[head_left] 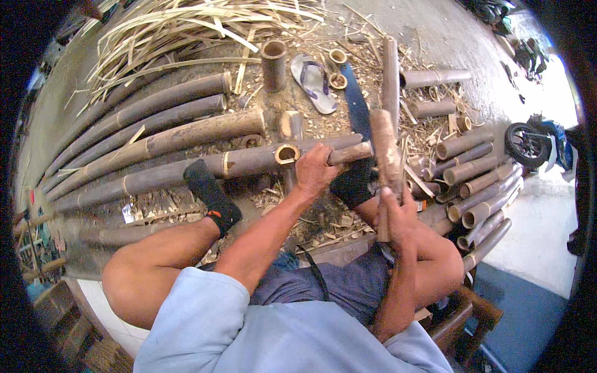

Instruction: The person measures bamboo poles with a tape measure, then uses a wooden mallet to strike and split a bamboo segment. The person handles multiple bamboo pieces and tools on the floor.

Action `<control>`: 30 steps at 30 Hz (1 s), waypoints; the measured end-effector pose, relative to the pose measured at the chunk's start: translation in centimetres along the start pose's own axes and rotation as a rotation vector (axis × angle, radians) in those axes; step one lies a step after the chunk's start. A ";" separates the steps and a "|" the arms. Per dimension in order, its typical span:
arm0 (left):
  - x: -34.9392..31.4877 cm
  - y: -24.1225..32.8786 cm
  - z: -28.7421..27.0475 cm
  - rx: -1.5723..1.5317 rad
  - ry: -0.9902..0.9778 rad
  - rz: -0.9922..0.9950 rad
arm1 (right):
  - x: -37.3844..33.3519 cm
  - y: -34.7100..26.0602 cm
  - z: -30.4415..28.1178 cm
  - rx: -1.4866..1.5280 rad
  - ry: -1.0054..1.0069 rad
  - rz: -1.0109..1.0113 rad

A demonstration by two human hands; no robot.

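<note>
My left hand [316, 169] is closed around a short wooden handle [351, 152]; a long dark blade [357, 102] seems to run away from it. Just left of that hand stands a short bamboo tube [287, 155], its open end facing up. My right hand [398, 214] grips a thick wooden club [384, 146] and holds it upright beside the handle. I sit with bare knees apart, and my feet in black socks [211, 194] rest on the chip-strewn ground.
Long bamboo poles [155, 140] lie across the left. A heap of cut bamboo tubes [476, 180] is stacked at the right. Split strips [186, 31] pile up at the top, near a sandal [314, 81]. A motorbike wheel [525, 144] stands far right.
</note>
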State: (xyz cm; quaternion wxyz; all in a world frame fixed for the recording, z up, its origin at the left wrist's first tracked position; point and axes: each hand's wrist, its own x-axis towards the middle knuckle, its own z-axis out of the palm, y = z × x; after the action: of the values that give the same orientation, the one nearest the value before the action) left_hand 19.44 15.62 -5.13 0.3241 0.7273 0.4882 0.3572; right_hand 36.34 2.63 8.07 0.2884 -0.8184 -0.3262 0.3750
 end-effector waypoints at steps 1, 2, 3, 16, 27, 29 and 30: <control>-0.3 0.5 -0.7 -0.073 0.113 -0.026 | -0.4 0.0 0.5 0.244 0.044 -0.119; -0.5 1.1 -1.5 -0.144 0.190 -0.073 | -0.6 -0.1 0.7 0.301 0.034 -0.077; 0.1 1.2 -2.4 -0.302 0.202 -0.231 | -0.6 -0.4 0.9 0.220 0.081 -0.151; -0.7 -6.9 -9.8 -1.422 0.629 -0.581 | -2.3 -15.6 8.4 -0.018 -0.394 -0.560; -1.5 -9.3 -5.3 -1.138 1.002 -0.751 | -1.1 -25.7 15.1 -1.009 -0.572 -1.269; -2.4 -9.9 -5.0 -1.172 0.960 -0.679 | -1.0 -26.2 16.0 -0.847 -0.495 -1.423; -2.9 -10.1 -4.9 -1.171 0.946 -0.694 | -1.4 -26.2 16.3 -0.721 -0.542 -1.414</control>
State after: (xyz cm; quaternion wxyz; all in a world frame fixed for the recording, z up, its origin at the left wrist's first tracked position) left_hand 9.70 16.61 -11.36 0.5026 0.0216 0.5046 0.7016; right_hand 14.23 21.59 18.45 0.0878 -0.3447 -0.9204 0.1621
